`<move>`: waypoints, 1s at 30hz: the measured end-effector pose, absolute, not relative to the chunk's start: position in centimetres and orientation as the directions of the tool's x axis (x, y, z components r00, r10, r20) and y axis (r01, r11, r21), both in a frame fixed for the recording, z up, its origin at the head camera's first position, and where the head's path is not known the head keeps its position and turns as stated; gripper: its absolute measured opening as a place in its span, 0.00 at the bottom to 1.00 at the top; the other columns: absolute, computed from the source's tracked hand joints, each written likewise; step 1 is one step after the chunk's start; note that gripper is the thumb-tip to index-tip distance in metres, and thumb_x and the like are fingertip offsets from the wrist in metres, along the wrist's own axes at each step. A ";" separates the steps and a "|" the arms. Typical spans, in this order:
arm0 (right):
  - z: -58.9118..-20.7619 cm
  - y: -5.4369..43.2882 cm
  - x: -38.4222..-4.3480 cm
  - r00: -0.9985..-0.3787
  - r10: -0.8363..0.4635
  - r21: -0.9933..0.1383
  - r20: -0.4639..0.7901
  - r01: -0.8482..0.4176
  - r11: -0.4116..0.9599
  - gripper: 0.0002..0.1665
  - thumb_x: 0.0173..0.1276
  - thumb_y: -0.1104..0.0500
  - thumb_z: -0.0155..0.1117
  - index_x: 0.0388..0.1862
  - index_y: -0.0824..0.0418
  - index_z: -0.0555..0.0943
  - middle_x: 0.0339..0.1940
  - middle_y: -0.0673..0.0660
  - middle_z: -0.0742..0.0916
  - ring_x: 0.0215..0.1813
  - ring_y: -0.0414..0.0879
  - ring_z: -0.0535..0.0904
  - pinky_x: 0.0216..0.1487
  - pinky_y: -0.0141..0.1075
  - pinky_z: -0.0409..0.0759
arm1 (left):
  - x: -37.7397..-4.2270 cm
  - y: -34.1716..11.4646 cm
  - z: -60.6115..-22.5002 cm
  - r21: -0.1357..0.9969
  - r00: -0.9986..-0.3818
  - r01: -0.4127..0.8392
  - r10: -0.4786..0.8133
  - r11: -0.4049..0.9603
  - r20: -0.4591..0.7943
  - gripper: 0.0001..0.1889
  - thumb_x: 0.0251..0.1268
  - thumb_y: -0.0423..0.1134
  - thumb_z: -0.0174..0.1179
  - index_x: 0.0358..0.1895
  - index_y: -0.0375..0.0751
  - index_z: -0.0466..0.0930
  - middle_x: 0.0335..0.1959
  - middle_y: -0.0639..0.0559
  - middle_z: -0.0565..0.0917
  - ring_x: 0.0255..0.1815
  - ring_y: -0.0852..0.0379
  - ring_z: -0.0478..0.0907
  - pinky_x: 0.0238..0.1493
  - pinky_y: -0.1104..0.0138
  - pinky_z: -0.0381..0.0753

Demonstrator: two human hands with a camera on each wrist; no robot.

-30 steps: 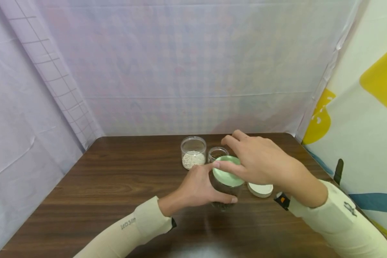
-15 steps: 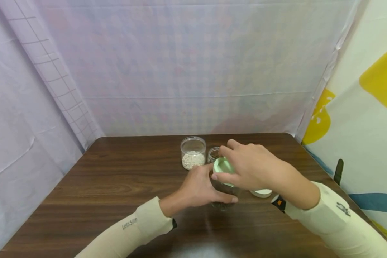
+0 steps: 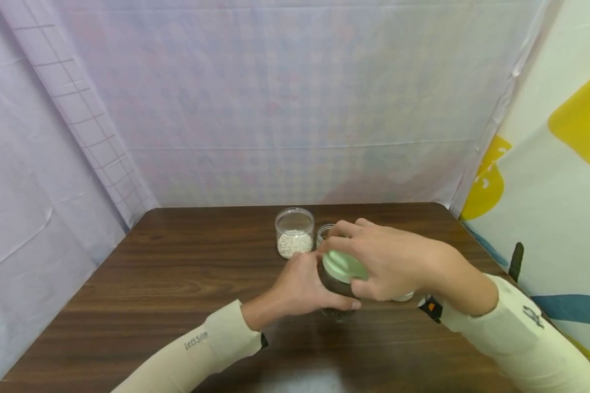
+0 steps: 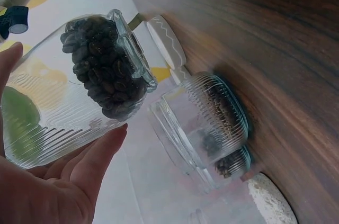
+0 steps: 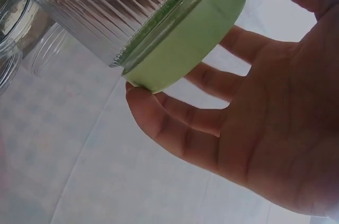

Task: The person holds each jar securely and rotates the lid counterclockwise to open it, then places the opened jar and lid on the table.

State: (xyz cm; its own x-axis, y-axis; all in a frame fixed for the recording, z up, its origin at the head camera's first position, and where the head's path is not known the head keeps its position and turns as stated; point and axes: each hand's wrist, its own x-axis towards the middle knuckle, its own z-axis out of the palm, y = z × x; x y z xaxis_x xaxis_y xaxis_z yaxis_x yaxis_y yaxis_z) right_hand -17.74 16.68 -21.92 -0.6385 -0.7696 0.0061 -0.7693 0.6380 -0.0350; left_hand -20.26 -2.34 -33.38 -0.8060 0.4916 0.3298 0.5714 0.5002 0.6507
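A ribbed clear glass jar (image 4: 47,118) is partly filled with dark coffee beans (image 4: 103,68). My left hand (image 3: 306,285) grips its side, thumb across the front in the head view. On the jar's mouth sits a light green lid (image 3: 343,266). The fingers and thumb of my right hand (image 3: 398,262) curl round the lid's rim. Seen from the right wrist, thumb and fingertips touch opposite edges of the green lid (image 5: 188,33), with the palm apart from its top.
Behind the held jar stand a clear jar (image 3: 295,234) of white flakes and a small glass jar (image 3: 324,233), mostly hidden by my right hand. A white lid (image 3: 404,297) peeks out under that hand. The wooden table's (image 3: 187,273) back edge meets a hanging cloth (image 3: 275,109).
My right hand first moved left over the green lid, then its fingers spread round the rim with the thumb nearer me. My left hand keeps holding the jar in place.
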 end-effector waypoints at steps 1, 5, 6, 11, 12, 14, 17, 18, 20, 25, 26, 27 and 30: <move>-21.9 16.7 -17.7 -0.629 -0.777 -0.046 0.004 -0.777 0.628 0.36 0.59 0.54 0.65 0.69 0.42 0.73 0.70 0.48 0.73 0.64 0.50 0.72 0.57 0.49 0.78 | -20.3 -2.4 -33.4 0.652 -0.805 0.572 0.492 0.498 0.331 0.39 0.37 0.65 0.80 0.57 0.59 0.77 0.37 0.65 0.85 0.37 0.64 0.83 0.38 0.71 0.79; -21.8 16.9 -17.7 -0.583 -0.812 -0.065 0.026 -0.812 0.580 0.37 0.55 0.59 0.66 0.66 0.42 0.74 0.69 0.48 0.73 0.66 0.49 0.71 0.61 0.50 0.77 | -20.2 -2.4 -33.4 0.637 -0.799 0.583 0.496 0.504 0.340 0.47 0.37 0.65 0.80 0.66 0.64 0.70 0.35 0.64 0.84 0.34 0.67 0.80 0.37 0.71 0.79; -21.7 16.9 -17.7 -0.571 -0.820 -0.069 0.033 -0.820 0.568 0.37 0.54 0.60 0.66 0.66 0.42 0.74 0.68 0.47 0.73 0.65 0.48 0.71 0.60 0.48 0.77 | -20.2 -2.4 -33.4 0.635 -0.796 0.587 0.498 0.502 0.343 0.47 0.37 0.65 0.80 0.67 0.64 0.70 0.35 0.64 0.84 0.34 0.68 0.80 0.37 0.71 0.79; -21.3 17.1 -17.4 -0.547 -0.835 -0.067 0.068 -0.837 0.543 0.37 0.50 0.64 0.66 0.61 0.42 0.75 0.64 0.42 0.73 0.62 0.42 0.69 0.57 0.43 0.77 | -20.2 -2.5 -33.4 0.637 -0.788 0.598 0.503 0.487 0.355 0.47 0.36 0.64 0.81 0.67 0.61 0.72 0.37 0.64 0.85 0.36 0.69 0.80 0.39 0.71 0.80; -21.2 17.2 -17.4 -0.549 -0.832 -0.068 0.077 -0.836 0.545 0.37 0.50 0.64 0.67 0.60 0.41 0.76 0.64 0.41 0.73 0.63 0.41 0.68 0.57 0.42 0.77 | -20.2 -2.5 -33.4 0.642 -0.789 0.595 0.503 0.483 0.353 0.45 0.36 0.64 0.81 0.65 0.60 0.74 0.38 0.64 0.85 0.37 0.69 0.81 0.40 0.71 0.80; -20.9 17.3 -17.4 -0.556 -0.825 -0.061 0.102 -0.831 0.552 0.35 0.50 0.63 0.68 0.59 0.41 0.76 0.64 0.41 0.73 0.63 0.41 0.68 0.57 0.42 0.77 | -20.2 -2.6 -33.4 0.660 -0.792 0.585 0.506 0.471 0.342 0.41 0.37 0.64 0.81 0.59 0.58 0.78 0.39 0.65 0.86 0.38 0.70 0.81 0.41 0.71 0.81; -20.6 17.7 -17.5 -0.573 -0.808 -0.050 0.138 -0.819 0.572 0.35 0.52 0.62 0.69 0.60 0.41 0.75 0.65 0.42 0.73 0.62 0.43 0.69 0.56 0.43 0.76 | -20.2 -2.8 -33.3 0.684 -0.801 0.565 0.505 0.462 0.321 0.34 0.38 0.64 0.80 0.51 0.56 0.81 0.39 0.66 0.86 0.37 0.70 0.82 0.40 0.70 0.81; -20.5 17.9 -17.5 -0.580 -0.801 -0.043 0.150 -0.813 0.581 0.35 0.53 0.61 0.70 0.61 0.41 0.75 0.65 0.43 0.73 0.61 0.43 0.70 0.55 0.43 0.77 | -20.2 -2.9 -33.3 0.686 -0.803 0.562 0.503 0.463 0.319 0.33 0.38 0.65 0.80 0.50 0.56 0.82 0.38 0.66 0.86 0.37 0.70 0.82 0.40 0.70 0.81; -20.4 18.2 -17.7 -0.600 -0.781 -0.022 0.173 -0.795 0.606 0.35 0.54 0.60 0.70 0.63 0.43 0.75 0.64 0.44 0.74 0.58 0.44 0.71 0.54 0.43 0.77 | -20.2 -3.0 -33.4 0.686 -0.807 0.559 0.498 0.466 0.319 0.33 0.37 0.65 0.80 0.48 0.54 0.83 0.37 0.67 0.86 0.36 0.69 0.82 0.39 0.70 0.81; -20.3 19.2 -18.8 -0.673 -0.705 0.026 0.225 -0.719 0.695 0.36 0.55 0.56 0.71 0.65 0.48 0.75 0.61 0.50 0.76 0.51 0.48 0.77 0.47 0.44 0.79 | -20.1 -3.3 -33.6 0.683 -0.820 0.550 0.465 0.481 0.333 0.34 0.35 0.65 0.81 0.48 0.53 0.84 0.37 0.67 0.86 0.38 0.69 0.82 0.41 0.69 0.81; -20.3 19.5 -19.1 -0.688 -0.688 0.030 0.230 -0.702 0.711 0.35 0.56 0.56 0.71 0.65 0.49 0.75 0.61 0.51 0.77 0.49 0.48 0.78 0.46 0.44 0.80 | -20.1 -3.4 -33.7 0.682 -0.824 0.546 0.457 0.486 0.334 0.34 0.35 0.65 0.81 0.47 0.53 0.84 0.37 0.67 0.86 0.38 0.68 0.82 0.42 0.69 0.81; -20.3 19.8 -19.4 -0.703 -0.672 0.027 0.233 -0.686 0.727 0.35 0.57 0.55 0.72 0.65 0.50 0.75 0.60 0.53 0.77 0.47 0.49 0.78 0.44 0.44 0.80 | -20.1 -3.5 -33.7 0.681 -0.829 0.542 0.449 0.492 0.335 0.34 0.34 0.65 0.81 0.47 0.53 0.85 0.37 0.67 0.86 0.39 0.68 0.82 0.43 0.68 0.81; -20.1 20.9 -20.2 -0.748 -0.622 0.012 0.231 -0.637 0.771 0.33 0.59 0.53 0.72 0.65 0.52 0.75 0.59 0.56 0.77 0.43 0.49 0.79 0.39 0.43 0.80 | -20.1 -3.8 -33.9 0.677 -0.834 0.538 0.433 0.502 0.342 0.35 0.34 0.65 0.81 0.48 0.52 0.85 0.37 0.68 0.86 0.39 0.68 0.82 0.44 0.67 0.80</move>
State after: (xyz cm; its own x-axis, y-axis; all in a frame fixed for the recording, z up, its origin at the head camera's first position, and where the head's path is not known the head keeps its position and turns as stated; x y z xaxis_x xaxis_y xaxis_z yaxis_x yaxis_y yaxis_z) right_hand -20.23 20.90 -20.10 -0.7483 -0.6219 0.2308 -0.6370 0.7708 0.0121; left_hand -20.07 -3.85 -33.89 -0.8341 0.4328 0.3421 0.5381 0.5016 0.6774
